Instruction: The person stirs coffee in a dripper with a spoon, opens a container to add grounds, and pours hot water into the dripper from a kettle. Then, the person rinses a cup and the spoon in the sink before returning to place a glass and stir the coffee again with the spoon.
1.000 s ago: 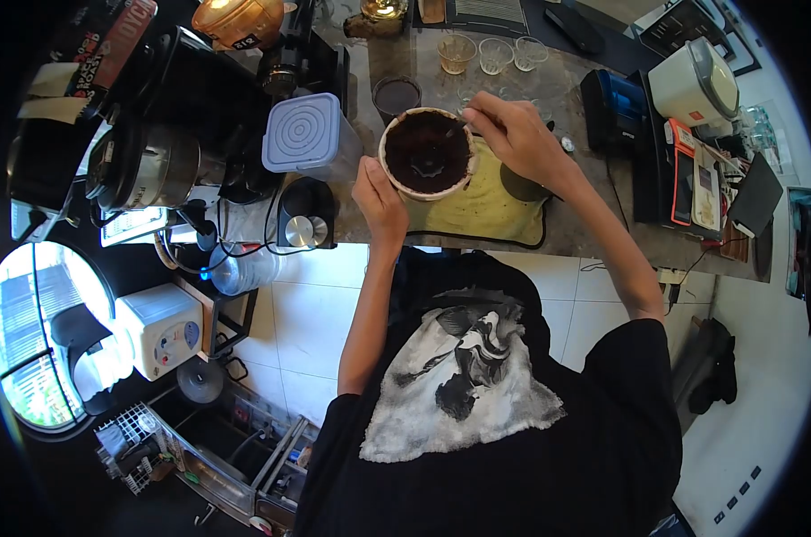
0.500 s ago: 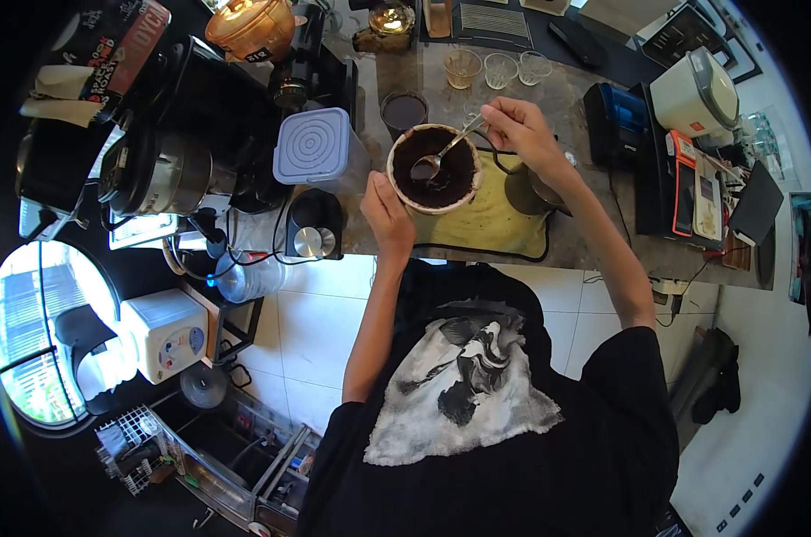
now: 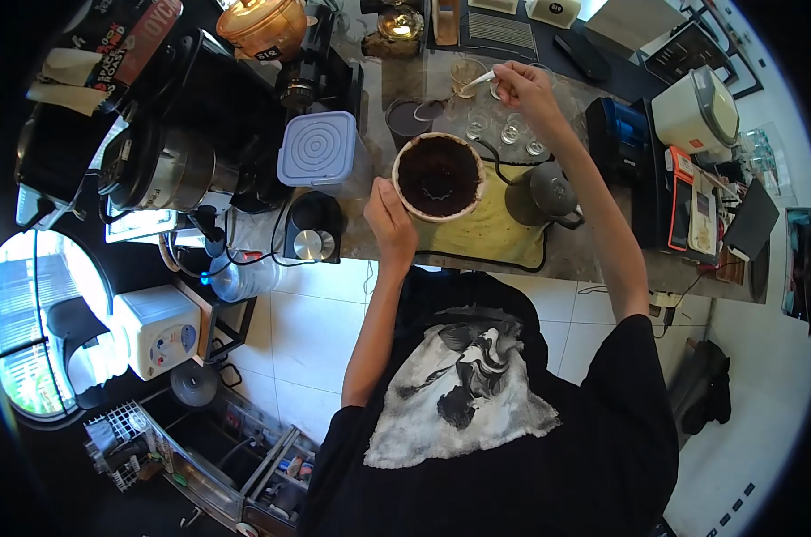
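Observation:
A round cup with a pale rim point(image 3: 439, 176) and dark contents is held at its left side by my left hand point(image 3: 391, 222). My right hand point(image 3: 526, 90) pinches the handle of a spoon point(image 3: 477, 81), whose bowl is over or beside a dark glass point(image 3: 406, 119) behind the cup. Small clear glasses point(image 3: 510, 131) stand between that glass and a grey gooseneck kettle point(image 3: 543, 194). Under the cup and kettle lies a yellow-green cloth point(image 3: 482, 234).
A lidded plastic container point(image 3: 318, 149) and a black scale or grinder with metal knobs point(image 3: 314, 243) are on the left. A coffee machine point(image 3: 159, 170) stands further left. At the right are a blue-black device point(image 3: 616, 132) and a white bin point(image 3: 696, 109).
The spoon was inside the cup; my right hand has lifted it out and moved it up and away, towards the dark glass. My left hand stays on the cup.

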Action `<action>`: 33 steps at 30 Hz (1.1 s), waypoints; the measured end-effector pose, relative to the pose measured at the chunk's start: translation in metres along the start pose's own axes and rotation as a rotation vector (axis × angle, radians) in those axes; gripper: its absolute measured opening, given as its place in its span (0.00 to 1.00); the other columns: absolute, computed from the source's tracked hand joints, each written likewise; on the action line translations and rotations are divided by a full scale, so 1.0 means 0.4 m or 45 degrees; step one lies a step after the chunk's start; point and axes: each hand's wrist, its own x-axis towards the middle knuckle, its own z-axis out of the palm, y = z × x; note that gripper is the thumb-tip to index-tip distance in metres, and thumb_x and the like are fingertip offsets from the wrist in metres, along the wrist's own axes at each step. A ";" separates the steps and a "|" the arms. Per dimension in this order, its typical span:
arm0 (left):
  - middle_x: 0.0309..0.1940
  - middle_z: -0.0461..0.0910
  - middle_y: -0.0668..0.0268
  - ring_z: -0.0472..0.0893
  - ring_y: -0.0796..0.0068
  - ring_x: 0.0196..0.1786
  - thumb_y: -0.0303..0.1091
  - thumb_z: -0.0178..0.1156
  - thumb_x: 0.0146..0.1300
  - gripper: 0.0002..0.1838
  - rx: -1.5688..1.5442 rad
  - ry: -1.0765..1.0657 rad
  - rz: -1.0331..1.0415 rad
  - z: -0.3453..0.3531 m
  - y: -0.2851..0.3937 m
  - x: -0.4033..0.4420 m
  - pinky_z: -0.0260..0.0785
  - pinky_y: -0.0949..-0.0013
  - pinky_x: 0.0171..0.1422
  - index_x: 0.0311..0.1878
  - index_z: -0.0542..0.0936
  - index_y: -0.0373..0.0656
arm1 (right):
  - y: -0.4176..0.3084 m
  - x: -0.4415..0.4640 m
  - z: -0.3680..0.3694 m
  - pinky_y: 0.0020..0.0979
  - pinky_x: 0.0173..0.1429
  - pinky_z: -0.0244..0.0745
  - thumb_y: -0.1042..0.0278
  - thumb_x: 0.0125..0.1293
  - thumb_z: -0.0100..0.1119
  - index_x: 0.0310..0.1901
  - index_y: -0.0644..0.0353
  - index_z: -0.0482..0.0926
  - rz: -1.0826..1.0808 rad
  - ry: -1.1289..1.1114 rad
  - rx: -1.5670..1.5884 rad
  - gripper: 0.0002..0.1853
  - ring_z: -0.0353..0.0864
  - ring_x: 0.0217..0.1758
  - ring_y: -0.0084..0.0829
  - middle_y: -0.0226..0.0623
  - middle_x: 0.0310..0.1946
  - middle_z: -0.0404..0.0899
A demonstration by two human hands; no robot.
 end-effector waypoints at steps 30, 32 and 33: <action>0.19 0.68 0.61 0.65 0.71 0.23 0.37 0.38 0.77 0.20 -0.021 0.035 0.013 0.003 0.003 0.002 0.60 0.67 0.31 0.29 0.67 0.35 | -0.072 -0.037 0.053 0.21 0.27 0.60 0.62 0.70 0.55 0.31 0.65 0.78 -0.266 0.268 -0.179 0.15 0.67 0.22 0.13 0.23 0.17 0.71; 0.19 0.66 0.61 0.64 0.73 0.23 0.37 0.39 0.77 0.20 -0.040 0.052 0.034 0.006 0.004 0.003 0.59 0.67 0.30 0.28 0.66 0.35 | -0.121 -0.096 0.057 0.20 0.27 0.58 0.62 0.70 0.55 0.31 0.64 0.79 -0.337 0.194 -0.249 0.14 0.66 0.22 0.13 0.23 0.18 0.70; 0.19 0.66 0.61 0.64 0.73 0.23 0.37 0.39 0.77 0.20 -0.041 0.049 0.032 0.005 0.003 0.004 0.59 0.67 0.30 0.28 0.66 0.35 | -0.128 -0.118 0.054 0.21 0.27 0.58 0.62 0.70 0.55 0.32 0.64 0.79 -0.362 0.184 -0.338 0.13 0.66 0.22 0.13 0.23 0.18 0.71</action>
